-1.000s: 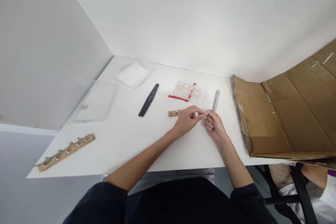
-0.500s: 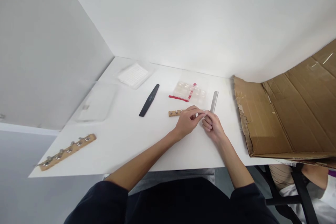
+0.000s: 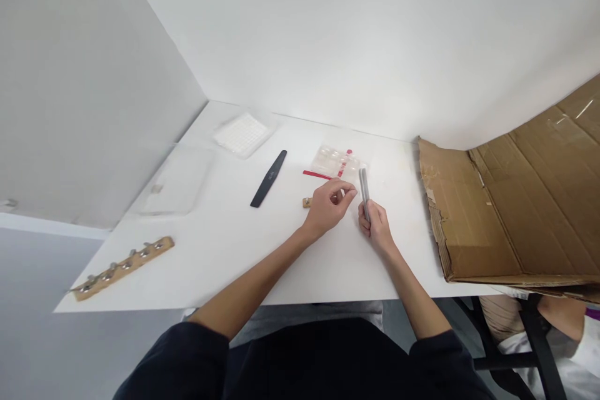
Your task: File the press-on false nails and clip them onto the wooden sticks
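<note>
The file [image 3: 364, 183] is gripped by the right hand's [image 3: 377, 224] fingers, with its end poking out past them. The left hand's [image 3: 324, 207] fingers are curled just beside it; whether anything is pinched there cannot be told.

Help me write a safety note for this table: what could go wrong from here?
The studded wooden strip near the front left corner might be knocked off, as one end lies close to the table edge. The grey stick in the right hand stands close to the left hand and might catch its fingertips. The left hand could also nudge the wooden piece partly hidden behind it.
</note>
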`<state>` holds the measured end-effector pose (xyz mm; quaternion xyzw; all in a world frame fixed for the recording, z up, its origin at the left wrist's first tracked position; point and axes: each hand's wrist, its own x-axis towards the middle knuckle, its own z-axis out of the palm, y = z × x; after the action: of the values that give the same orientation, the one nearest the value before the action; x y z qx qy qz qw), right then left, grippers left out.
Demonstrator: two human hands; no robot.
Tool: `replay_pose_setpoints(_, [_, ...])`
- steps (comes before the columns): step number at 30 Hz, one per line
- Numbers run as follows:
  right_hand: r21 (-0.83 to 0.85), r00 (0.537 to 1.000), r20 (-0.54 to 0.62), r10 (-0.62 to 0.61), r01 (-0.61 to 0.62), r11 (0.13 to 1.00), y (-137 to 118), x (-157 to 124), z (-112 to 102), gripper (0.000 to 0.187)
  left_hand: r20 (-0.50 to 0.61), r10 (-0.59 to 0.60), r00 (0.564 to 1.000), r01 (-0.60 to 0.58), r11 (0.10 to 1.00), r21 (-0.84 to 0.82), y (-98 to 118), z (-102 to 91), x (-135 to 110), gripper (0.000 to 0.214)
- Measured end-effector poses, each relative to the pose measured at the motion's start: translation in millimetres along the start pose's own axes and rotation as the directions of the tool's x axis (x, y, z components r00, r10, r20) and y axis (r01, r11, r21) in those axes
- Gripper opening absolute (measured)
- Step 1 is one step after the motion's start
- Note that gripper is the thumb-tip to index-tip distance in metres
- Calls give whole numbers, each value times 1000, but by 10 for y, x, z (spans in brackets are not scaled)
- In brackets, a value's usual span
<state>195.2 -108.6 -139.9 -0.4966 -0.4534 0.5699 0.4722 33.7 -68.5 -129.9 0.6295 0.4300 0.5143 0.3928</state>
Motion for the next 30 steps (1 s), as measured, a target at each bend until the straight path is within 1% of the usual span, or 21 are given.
replay_pose_setpoints(3, [-53, 1000, -1, 13, -13, 999, -21, -7, 23, 67, -19, 5, 1000, -5, 1000, 0, 32, -38, 21, 15])
replay_pose_setpoints(6, [-68, 1000, 14, 9, -8, 998, -32, -3, 25, 69, -30, 45, 999, -43, 998, 41, 64, -55, 18, 14])
replay_pose_setpoints(11, [-69, 999, 35, 2, 0, 998, -20, 13, -1, 69, 40, 138, 990, -142, 978, 151, 67, -22, -24, 16])
replay_pose_setpoints(14, [-81, 1000, 23, -5, 7, 997, -12, 19, -17, 69, 67, 148, 987, -158, 972, 173, 69, -16, -28, 17])
replay_pose_setpoints(19, [-143, 999, 34, -20, 24, 989, 49, 25, -49, 67, 4, 133, 991, -133, 981, 140, 82, -68, 11, 16])
replay_pose_setpoints(26, [-234, 997, 11, -76, 77, 969, 124, 42, -97, 64, 43, 255, 966, -259, 941, 218, -15, -22, -2, 13])
replay_pose_setpoints(30, [-278, 997, 24, -76, 80, 957, 128, 46, -93, 62, -21, 242, 970, -233, 952, 200, 2, -61, 20, 13])
